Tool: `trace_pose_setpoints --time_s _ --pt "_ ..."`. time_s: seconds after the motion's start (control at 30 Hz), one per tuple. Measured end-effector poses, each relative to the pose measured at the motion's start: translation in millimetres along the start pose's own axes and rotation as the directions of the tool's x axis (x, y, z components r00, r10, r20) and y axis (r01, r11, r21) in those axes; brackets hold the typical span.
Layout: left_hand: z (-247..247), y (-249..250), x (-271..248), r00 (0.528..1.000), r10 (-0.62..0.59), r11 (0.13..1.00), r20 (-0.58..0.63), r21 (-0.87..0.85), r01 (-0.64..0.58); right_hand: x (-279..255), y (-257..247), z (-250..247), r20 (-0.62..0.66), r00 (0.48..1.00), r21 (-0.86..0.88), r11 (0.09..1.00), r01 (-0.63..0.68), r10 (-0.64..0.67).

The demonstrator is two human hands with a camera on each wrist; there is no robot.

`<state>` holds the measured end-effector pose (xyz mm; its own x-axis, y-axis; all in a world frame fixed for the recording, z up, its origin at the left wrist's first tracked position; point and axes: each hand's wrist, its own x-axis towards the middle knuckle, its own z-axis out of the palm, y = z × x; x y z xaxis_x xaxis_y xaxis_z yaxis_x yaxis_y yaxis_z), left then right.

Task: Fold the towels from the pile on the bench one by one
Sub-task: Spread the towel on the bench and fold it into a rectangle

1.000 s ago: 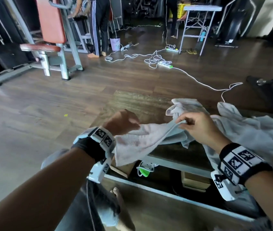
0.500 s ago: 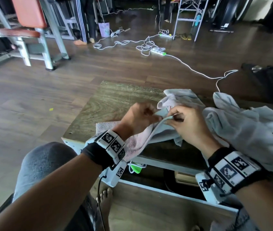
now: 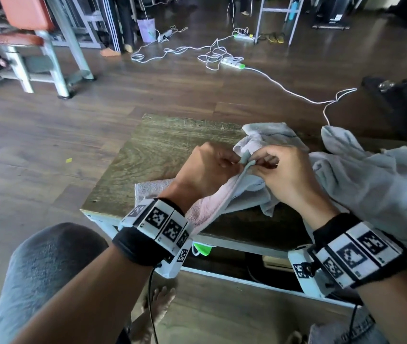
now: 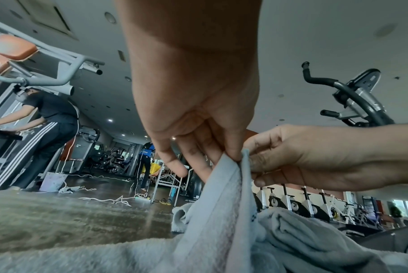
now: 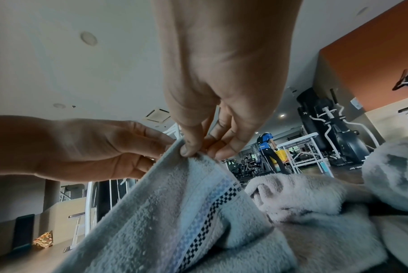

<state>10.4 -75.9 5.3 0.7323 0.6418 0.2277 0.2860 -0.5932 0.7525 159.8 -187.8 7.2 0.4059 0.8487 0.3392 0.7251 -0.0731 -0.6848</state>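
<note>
Terry cloth, pale grey-blue with a pinkish cast on its near side, rises to a peak between my two hands above the wooden bench (image 3: 162,150). My left hand (image 3: 207,170) pinches one hem corner of the towel (image 3: 212,207) between thumb and forefinger; my right hand (image 3: 286,175) pinches the matching edge, thumb pressed on top, with the two sets of fingertips all but touching. From that peak the towel drapes back towards 7 o'clock, over the bench's near edge beside my left wrist. A checked woven band (image 5: 205,218) runs across the cloth just under my right thumb.

At 3 o'clock from my hands the pile (image 3: 376,184) of unfolded towels lies crumpled on the bench, touching the one I hold; whether one rumpled piece at 12 o'clock belongs to my towel or to the pile I cannot say from here.

I judge this to be the first fold of this towel: corners brought together, halves not yet laid flat. The next move calls for keeping both pinches firm, lowering the doubled edge onto the bare wood at 10 o'clock, clear of the pile, then smoothing the halves so the hems line up
</note>
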Motion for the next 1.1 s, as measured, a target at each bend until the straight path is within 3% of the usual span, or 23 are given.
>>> trace_pose_setpoints --time_s 0.2,0.57,1.1 --pt "-3.3 13.9 -10.1 0.998 0.053 0.999 -0.018 -0.005 -0.053 -5.0 -1.3 -2.9 0.011 1.000 0.012 1.000 0.014 -0.014" --pt "2.5 19.6 -14.3 1.000 -0.017 1.000 0.002 0.012 0.017 -10.6 -1.1 -6.1 -0.031 0.997 0.083 0.995 -0.064 0.067" --pt "1.5 18.3 -14.1 0.994 0.021 0.998 -0.107 -0.052 -0.027 -7.5 -4.1 -2.3 -0.051 0.998 0.117 0.993 -0.022 0.028"
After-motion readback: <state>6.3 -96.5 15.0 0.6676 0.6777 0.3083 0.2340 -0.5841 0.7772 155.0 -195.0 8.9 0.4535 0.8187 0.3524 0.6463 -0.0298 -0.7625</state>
